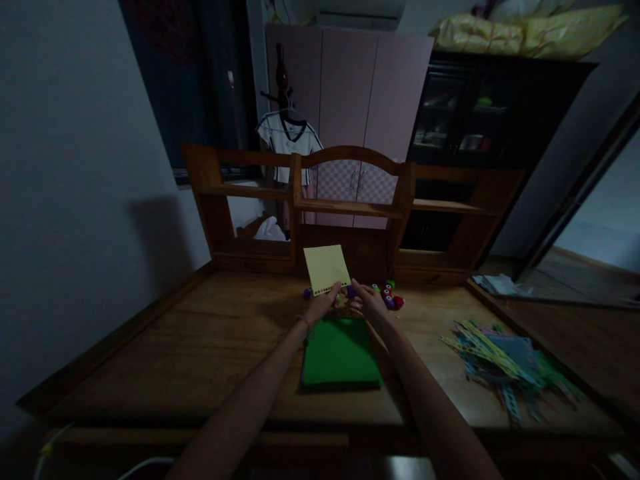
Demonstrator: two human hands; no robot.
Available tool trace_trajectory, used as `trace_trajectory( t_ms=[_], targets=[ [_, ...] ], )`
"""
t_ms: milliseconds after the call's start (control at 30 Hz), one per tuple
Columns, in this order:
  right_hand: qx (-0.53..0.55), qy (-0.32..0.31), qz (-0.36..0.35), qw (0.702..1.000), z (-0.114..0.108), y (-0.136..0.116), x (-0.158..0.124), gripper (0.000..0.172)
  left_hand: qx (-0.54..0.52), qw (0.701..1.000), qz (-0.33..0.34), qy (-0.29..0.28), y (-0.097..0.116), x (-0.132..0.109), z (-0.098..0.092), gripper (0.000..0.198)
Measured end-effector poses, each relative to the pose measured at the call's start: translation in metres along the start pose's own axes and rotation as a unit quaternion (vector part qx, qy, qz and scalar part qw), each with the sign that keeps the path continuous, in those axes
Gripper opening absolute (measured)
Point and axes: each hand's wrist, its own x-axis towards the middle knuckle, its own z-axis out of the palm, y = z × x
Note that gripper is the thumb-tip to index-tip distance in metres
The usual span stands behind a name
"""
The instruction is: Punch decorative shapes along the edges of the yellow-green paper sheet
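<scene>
My left hand (320,305) pinches the lower edge of a pale yellow paper sheet (327,268), which stands tilted up above the desk; a row of small holes runs along its bottom edge. My right hand (367,298) reaches beside it, fingers curled near the sheet's lower right corner; whether it grips anything is hidden. Just in front of both hands lies a stack of green paper (341,352). Small coloured punches (387,293) sit right of my right hand.
The wooden desk (200,347) has a shelf hutch (350,207) along its back. A heap of coloured paper strips and sheets (505,363) lies at the right. Behind stand a pink wardrobe (350,87) and a dark cabinet (480,113).
</scene>
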Motion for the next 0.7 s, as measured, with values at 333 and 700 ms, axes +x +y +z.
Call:
trace_trajectory(
  t_ms=[333, 700],
  targets=[
    [0.008, -0.014, -0.009, 1.000, 0.0014, -0.0011, -0.0030, 0.037, 0.007, 0.999, -0.025, -0.027, -0.0023, 0.0012, 0.0008, 0.053],
    [0.011, -0.010, -0.004, 1.000, 0.0022, -0.0004, -0.0014, 0.036, 0.002, 1.000, -0.026, -0.017, 0.0007, 0.0008, -0.0005, 0.051]
  ],
)
